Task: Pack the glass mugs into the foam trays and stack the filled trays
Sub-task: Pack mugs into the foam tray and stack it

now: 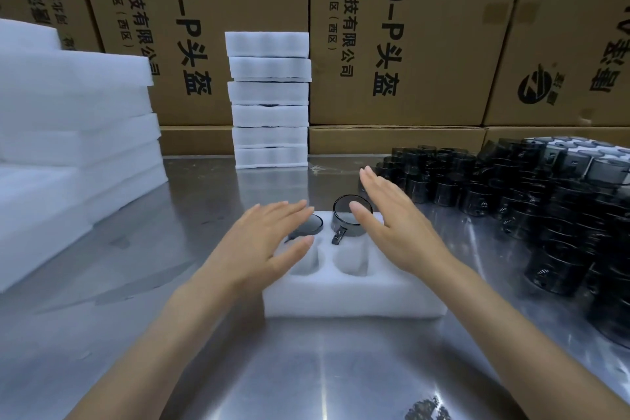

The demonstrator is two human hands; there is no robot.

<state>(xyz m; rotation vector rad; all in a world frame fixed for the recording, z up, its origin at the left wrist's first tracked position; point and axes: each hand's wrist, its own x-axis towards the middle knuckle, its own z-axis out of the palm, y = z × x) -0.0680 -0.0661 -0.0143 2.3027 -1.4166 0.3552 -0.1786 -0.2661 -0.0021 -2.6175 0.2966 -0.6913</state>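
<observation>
— Left to right?
— Soft white foam slabs point(75, 133); left hand point(262, 242) flat, fingers spread, empty, over the foam tray point(354, 300) on brushed steel.
— Mugs?
— Two dark glass mugs point(351, 215) in its far round pockets; right hand point(392, 225) open, empty; loose mugs point(545, 215) heaped right.

Two hands point(262, 239) out, one tray point(354, 300) near with two mugs point(349, 215) in, six trays stacked point(269, 99) far, loose mugs point(511, 201) right — too many to count.
</observation>
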